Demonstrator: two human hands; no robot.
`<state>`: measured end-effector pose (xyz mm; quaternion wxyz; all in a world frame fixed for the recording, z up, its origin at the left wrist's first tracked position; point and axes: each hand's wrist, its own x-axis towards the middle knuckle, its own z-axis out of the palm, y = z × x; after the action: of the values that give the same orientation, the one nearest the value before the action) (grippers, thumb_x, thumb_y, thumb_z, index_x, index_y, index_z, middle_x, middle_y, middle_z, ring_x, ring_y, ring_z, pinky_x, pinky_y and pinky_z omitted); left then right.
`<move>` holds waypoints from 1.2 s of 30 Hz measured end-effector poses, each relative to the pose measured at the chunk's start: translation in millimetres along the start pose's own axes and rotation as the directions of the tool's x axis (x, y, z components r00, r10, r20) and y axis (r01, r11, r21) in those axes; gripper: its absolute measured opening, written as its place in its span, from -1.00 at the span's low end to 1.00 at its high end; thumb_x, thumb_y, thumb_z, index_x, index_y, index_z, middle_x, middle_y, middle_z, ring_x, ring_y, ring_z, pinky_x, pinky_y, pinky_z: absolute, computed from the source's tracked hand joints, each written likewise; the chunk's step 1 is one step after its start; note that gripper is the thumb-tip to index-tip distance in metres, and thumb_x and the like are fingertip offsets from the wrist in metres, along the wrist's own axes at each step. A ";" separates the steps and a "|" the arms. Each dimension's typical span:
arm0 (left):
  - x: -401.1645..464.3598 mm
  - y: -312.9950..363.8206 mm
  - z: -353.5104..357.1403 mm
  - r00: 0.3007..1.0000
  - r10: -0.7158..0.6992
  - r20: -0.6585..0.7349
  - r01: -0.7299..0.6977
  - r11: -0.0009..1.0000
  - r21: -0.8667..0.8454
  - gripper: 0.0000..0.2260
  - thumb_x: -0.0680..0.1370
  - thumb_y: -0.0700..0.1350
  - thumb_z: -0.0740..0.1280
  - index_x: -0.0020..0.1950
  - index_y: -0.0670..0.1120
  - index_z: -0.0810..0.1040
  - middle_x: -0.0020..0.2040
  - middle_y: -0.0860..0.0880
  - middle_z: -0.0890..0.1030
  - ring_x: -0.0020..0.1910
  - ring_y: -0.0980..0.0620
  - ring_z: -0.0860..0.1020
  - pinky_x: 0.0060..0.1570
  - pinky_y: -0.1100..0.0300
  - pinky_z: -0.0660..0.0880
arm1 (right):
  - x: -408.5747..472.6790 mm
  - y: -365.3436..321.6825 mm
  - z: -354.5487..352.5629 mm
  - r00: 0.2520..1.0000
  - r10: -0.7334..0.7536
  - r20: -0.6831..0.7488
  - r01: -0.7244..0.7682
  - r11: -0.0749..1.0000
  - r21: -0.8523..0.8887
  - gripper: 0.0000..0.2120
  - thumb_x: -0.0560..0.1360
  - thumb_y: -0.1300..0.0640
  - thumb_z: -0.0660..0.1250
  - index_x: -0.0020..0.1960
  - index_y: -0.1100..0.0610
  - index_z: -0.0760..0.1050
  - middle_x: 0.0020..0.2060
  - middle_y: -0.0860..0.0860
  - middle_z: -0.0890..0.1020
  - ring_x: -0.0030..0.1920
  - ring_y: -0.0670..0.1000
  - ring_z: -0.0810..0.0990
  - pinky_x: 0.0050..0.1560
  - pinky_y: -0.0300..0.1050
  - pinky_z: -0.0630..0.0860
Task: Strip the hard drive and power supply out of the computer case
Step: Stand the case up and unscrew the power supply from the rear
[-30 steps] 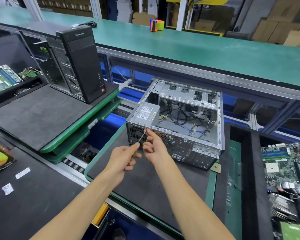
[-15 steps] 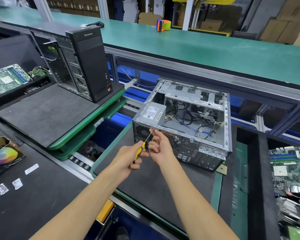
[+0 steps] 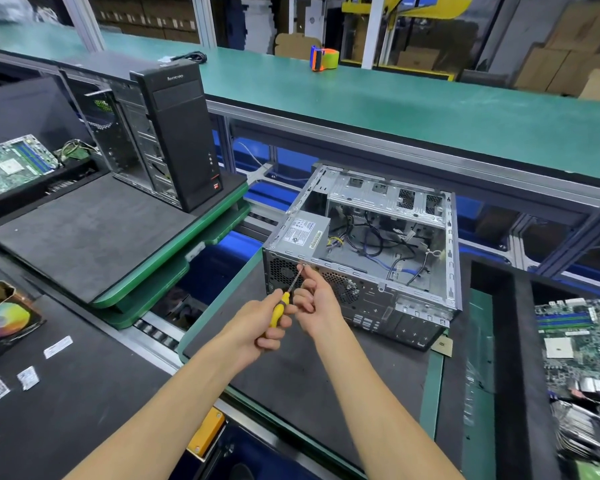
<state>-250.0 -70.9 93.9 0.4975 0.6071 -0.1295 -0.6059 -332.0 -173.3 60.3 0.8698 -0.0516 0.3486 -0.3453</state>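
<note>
An open silver computer case [image 3: 440, 271] lies on its side on a dark mat, rear panel toward me. The grey power supply [image 3: 302, 233] with a white label sits in its near left corner, loose cables beside it. My left hand [image 3: 257, 327] grips a yellow-handled screwdriver [image 3: 280, 308]; its tip points up at the top rear edge of the case by the power supply. My right hand [image 3: 314, 299] pinches the screwdriver's shaft near the tip. No hard drive is plainly visible.
A black tower case [image 3: 174, 133] stands on a stacked green tray [image 3: 146, 282] at left. Motherboards lie at far left [image 3: 11, 162] and far right [image 3: 582, 337]. A long green bench [image 3: 395, 98] with a tape dispenser [image 3: 323, 58] runs behind. Small bags [image 3: 26, 377] lie near left.
The view has shifted a little, so the case sits lower and more to the right. Both hands stay on the screwdriver at the rear panel, its tip now higher on the case edge.
</note>
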 end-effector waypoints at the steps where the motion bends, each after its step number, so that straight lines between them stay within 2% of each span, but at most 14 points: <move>1: -0.3 0.1 0.5 1.000 -0.013 0.010 0.014 1.000 -0.016 -0.65 0.69 0.06 0.18 0.06 -0.23 0.55 -0.45 0.00 0.40 -0.59 0.16 0.20 -0.69 0.34 0.09 | 0.6 0.1 -0.2 1.000 -0.001 -0.003 0.001 1.000 -0.015 -0.89 0.63 0.12 0.31 -0.04 0.13 0.54 -0.56 -0.11 0.33 -0.67 -0.15 0.10 -0.67 -0.34 0.01; 4: -1.5 0.2 4.1 1.000 -0.014 0.007 0.014 1.000 -0.005 -0.65 0.67 0.09 0.21 0.11 -0.20 0.53 -0.44 0.00 0.36 -0.58 0.15 0.18 -0.67 0.34 0.07 | 1.4 -1.1 0.1 1.000 0.001 -0.015 -0.002 0.999 -0.035 -0.90 0.63 0.13 0.32 -0.03 0.14 0.54 -0.56 -0.11 0.33 -0.66 -0.15 0.09 -0.62 -0.34 -0.02; 8: -2.6 -1.1 8.6 0.999 0.044 -0.018 -0.043 0.997 0.062 -0.78 0.63 0.02 0.32 0.02 -0.14 0.46 -0.39 0.00 0.36 -0.54 0.13 0.14 -0.64 0.33 0.05 | 0.1 -4.1 1.4 0.999 0.029 -0.015 -0.029 0.999 0.016 -0.89 0.62 0.15 0.32 -0.04 0.18 0.53 -0.56 -0.10 0.32 -0.67 -0.14 0.09 -0.72 -0.31 0.04; 12: -1.3 0.7 8.0 0.999 0.051 -0.008 -0.051 0.997 0.065 -0.74 0.69 0.01 0.19 0.02 -0.18 0.49 -0.39 -0.01 0.41 -0.56 0.15 0.15 -0.66 0.34 0.05 | -1.2 -4.6 2.7 0.999 0.024 -0.033 -0.026 0.998 -0.049 -0.88 0.63 0.14 0.31 -0.07 0.13 0.52 -0.57 -0.11 0.34 -0.68 -0.14 0.09 -0.67 -0.33 0.01; 15: -1.2 2.4 7.6 0.999 0.043 0.009 -0.043 0.998 0.052 -0.73 0.70 0.01 0.18 0.05 -0.18 0.50 -0.40 -0.01 0.42 -0.57 0.14 0.15 -0.67 0.34 0.06 | -1.9 -4.6 4.2 0.999 0.024 -0.042 -0.027 0.998 -0.056 -0.90 0.62 0.15 0.32 -0.07 0.13 0.52 -0.57 -0.11 0.34 -0.67 -0.14 0.09 -0.59 -0.34 -0.03; 19: -2.0 -1.7 5.8 0.981 0.179 -0.068 -0.164 0.969 0.183 -0.75 0.47 0.03 0.48 -0.16 -0.14 0.57 -0.38 -0.01 0.41 -0.53 0.09 0.16 -0.58 0.31 0.05 | -2.4 -4.0 4.3 0.999 0.030 -0.028 -0.030 0.999 0.013 -0.90 0.61 0.18 0.34 -0.07 0.18 0.53 -0.56 -0.09 0.32 -0.67 -0.14 0.09 -0.71 -0.33 0.02; 21: -0.2 -3.7 3.9 0.955 0.261 -0.143 -0.225 0.948 0.226 -0.79 0.48 -0.05 0.50 -0.21 -0.18 0.62 -0.34 -0.05 0.49 -0.54 0.08 0.23 -0.58 0.30 0.11 | -2.4 -4.0 3.1 0.999 0.031 -0.014 -0.030 0.999 0.014 -0.90 0.61 0.18 0.33 -0.07 0.17 0.53 -0.55 -0.09 0.32 -0.67 -0.14 0.09 -0.70 -0.33 0.02; 22: 0.8 -3.1 3.2 0.950 0.263 -0.171 -0.226 0.952 0.206 -0.81 0.53 -0.08 0.46 -0.19 -0.18 0.63 -0.32 -0.07 0.56 -0.56 0.08 0.28 -0.60 0.31 0.15 | -2.1 -4.0 2.0 0.999 0.032 -0.003 -0.032 0.999 0.015 -0.90 0.61 0.17 0.33 -0.07 0.17 0.53 -0.55 -0.10 0.32 -0.67 -0.14 0.09 -0.70 -0.34 0.01; 24: 1.4 -0.6 1.6 0.971 0.169 -0.167 -0.153 0.983 0.102 -0.79 0.59 -0.06 0.40 -0.09 -0.21 0.62 -0.28 -0.12 0.64 -0.58 0.09 0.37 -0.64 0.32 0.20 | -1.1 -3.7 -1.2 0.999 0.036 0.011 -0.037 0.999 0.023 -0.90 0.60 0.16 0.32 -0.06 0.16 0.55 -0.54 -0.11 0.34 -0.66 -0.15 0.10 -0.66 -0.36 0.00; 26: 1.4 0.7 0.8 0.996 0.047 -0.075 -0.049 0.998 -0.029 -0.75 0.64 -0.03 0.32 0.03 -0.24 0.57 -0.28 -0.13 0.59 -0.59 0.10 0.35 -0.68 0.33 0.17 | -0.1 -2.9 -4.1 0.999 0.045 0.021 -0.046 0.998 0.036 -0.90 0.60 0.15 0.32 -0.04 0.16 0.57 -0.54 -0.12 0.35 -0.66 -0.15 0.11 -0.65 -0.36 0.01; 28: 0.1 0.4 2.6 1.000 0.001 0.012 0.001 0.995 -0.096 -0.76 0.68 -0.03 0.23 0.10 -0.22 0.49 -0.32 -0.11 0.50 -0.60 0.12 0.28 -0.70 0.34 0.11 | 0.6 -2.8 -5.9 0.998 0.054 0.029 -0.056 0.996 0.063 -0.89 0.60 0.14 0.32 -0.02 0.17 0.57 -0.54 -0.12 0.37 -0.66 -0.15 0.12 -0.68 -0.35 0.04; 30: -2.0 -0.6 5.2 1.000 0.021 0.023 -0.019 0.998 -0.061 -0.77 0.67 -0.01 0.25 0.06 -0.19 0.46 -0.36 -0.07 0.47 -0.60 0.12 0.24 -0.70 0.33 0.09 | 0.9 -2.4 -6.0 0.998 0.053 0.038 -0.056 0.995 0.084 -0.88 0.61 0.14 0.32 -0.01 0.19 0.57 -0.54 -0.11 0.36 -0.67 -0.14 0.12 -0.70 -0.34 0.05; 34: -4.0 -4.0 6.3 0.983 0.151 -0.101 -0.137 0.982 0.132 -0.71 0.41 0.01 0.52 -0.11 -0.18 0.54 -0.33 -0.07 0.45 -0.55 0.09 0.21 -0.61 0.33 0.07 | 0.5 -1.6 -3.9 0.999 0.040 0.030 -0.042 0.996 0.077 -0.90 0.60 0.15 0.33 -0.03 0.18 0.56 -0.54 -0.11 0.33 -0.67 -0.14 0.11 -0.70 -0.34 0.03; 36: -0.7 -4.7 2.1 0.976 0.160 -0.149 -0.143 0.982 0.122 -0.76 0.51 -0.04 0.47 -0.08 -0.22 0.57 -0.30 -0.09 0.53 -0.56 0.09 0.27 -0.63 0.32 0.11 | 0.2 -2.1 -3.6 0.999 0.031 0.028 -0.032 0.998 0.048 -0.91 0.61 0.15 0.33 -0.02 0.17 0.55 -0.53 -0.11 0.33 -0.66 -0.14 0.11 -0.70 -0.33 0.03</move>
<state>-254.1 -69.2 91.2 0.5166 0.6681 -0.1691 -0.5081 -335.4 -174.4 58.2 0.8809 -0.0296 0.3288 -0.3390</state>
